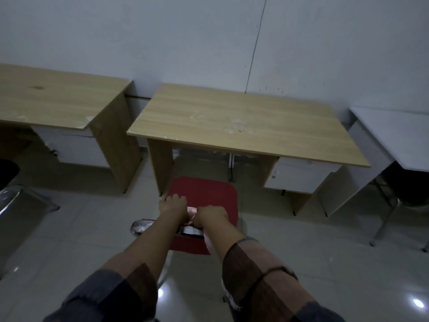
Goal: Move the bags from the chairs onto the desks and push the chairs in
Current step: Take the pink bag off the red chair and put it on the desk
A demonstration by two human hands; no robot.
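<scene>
I observe left hand [174, 202] and right hand [210, 216] both grasping the red chair [209, 194] backrest, facing the wooden desk [243, 122].

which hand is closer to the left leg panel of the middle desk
Left. The left hand is on the red chair right beside the desk's left leg panel; the right hand is further right, mid-chair.

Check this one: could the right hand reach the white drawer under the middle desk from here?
Probably yes: the right hand grips the red chair, and only bare floor shows between it and the drawer.
</scene>
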